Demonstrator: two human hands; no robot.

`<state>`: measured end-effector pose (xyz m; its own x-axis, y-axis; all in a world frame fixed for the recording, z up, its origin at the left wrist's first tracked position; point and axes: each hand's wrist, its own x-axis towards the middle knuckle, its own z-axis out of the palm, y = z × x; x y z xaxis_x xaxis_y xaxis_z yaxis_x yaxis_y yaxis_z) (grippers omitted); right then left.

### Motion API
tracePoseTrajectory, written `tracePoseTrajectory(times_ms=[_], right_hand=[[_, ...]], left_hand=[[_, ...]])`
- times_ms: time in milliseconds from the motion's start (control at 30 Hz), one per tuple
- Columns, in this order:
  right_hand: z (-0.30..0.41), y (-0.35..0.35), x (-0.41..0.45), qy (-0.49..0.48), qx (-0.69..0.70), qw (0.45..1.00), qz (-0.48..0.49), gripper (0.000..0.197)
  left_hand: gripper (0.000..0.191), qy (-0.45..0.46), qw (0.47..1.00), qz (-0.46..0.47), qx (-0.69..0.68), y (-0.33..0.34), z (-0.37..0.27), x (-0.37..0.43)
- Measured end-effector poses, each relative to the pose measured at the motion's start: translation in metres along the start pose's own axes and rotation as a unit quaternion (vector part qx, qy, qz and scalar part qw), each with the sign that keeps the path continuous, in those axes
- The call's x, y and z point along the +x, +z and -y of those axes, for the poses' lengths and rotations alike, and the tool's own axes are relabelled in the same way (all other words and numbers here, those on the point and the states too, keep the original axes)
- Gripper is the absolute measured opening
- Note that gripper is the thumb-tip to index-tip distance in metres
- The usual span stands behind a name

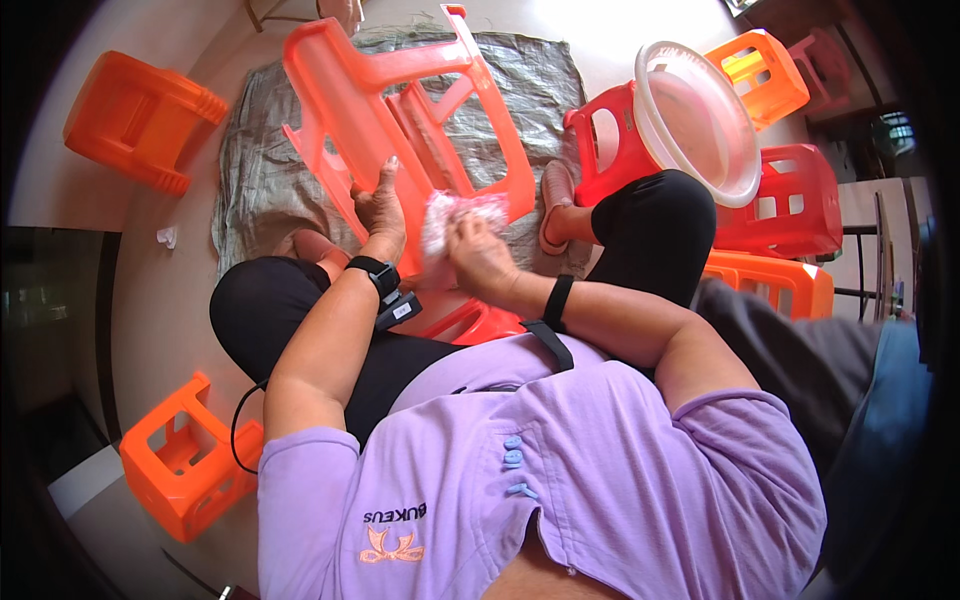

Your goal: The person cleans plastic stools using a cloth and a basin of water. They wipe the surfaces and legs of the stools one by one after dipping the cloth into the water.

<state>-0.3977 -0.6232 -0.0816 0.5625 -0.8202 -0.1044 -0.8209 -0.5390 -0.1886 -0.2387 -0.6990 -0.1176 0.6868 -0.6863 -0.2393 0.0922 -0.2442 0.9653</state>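
A large orange-red plastic stool point(375, 124) lies tipped over between my knees, its legs pointing up and away from me. My left hand point(381, 210) grips one side of it, the thumb lying along the outer face. In my right hand point(480, 251) is a bunched pink-and-white cloth point(446, 221), pressed against the near end of the stool. The cloth and the fingers around it are slightly blurred. Part of another red plastic stool point(480, 322) shows below, close to my lap.
A grey woven sheet point(259, 172) covers the floor ahead. To the right, a white plastic basin point(694, 127) leans on a red stool point(611, 146). Orange stools stand at the left point(142, 120) and lower left point(184, 457). A person's dark trouser leg point(787, 360) is close at my right.
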Motion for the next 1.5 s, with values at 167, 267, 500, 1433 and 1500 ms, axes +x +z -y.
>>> tracePoseTrajectory(times_ms=[167, 267, 500, 1433, 1500], right_hand=[[-0.028, 0.02, 0.0, 0.092, 0.038, 0.994, -0.04, 0.039], [-0.061, 0.016, 0.016, 0.27, 0.1, 0.956, 0.054, 0.037], [-0.141, 0.047, 0.071, 0.384, 0.142, 0.895, 0.174, 0.07], [-0.142, -0.015, 0.274, 0.211, 0.167, 0.92, -0.285, 0.037], [-0.126, -0.022, 0.271, 0.162, 0.107, 0.938, -0.286, 0.035]], left_hand=[[0.082, -0.005, 1.0, 0.0, 0.017, 0.006, -0.001, -0.001], [0.082, 0.003, 1.0, -0.008, 0.009, 0.001, 0.006, 0.003], [0.072, 0.047, 0.999, 0.001, -0.025, -0.006, 0.013, 0.011], [0.061, 0.033, 0.997, 0.068, -0.014, 0.001, 0.012, 0.0], [0.062, 0.042, 0.996, 0.078, -0.024, 0.006, 0.009, -0.001]])
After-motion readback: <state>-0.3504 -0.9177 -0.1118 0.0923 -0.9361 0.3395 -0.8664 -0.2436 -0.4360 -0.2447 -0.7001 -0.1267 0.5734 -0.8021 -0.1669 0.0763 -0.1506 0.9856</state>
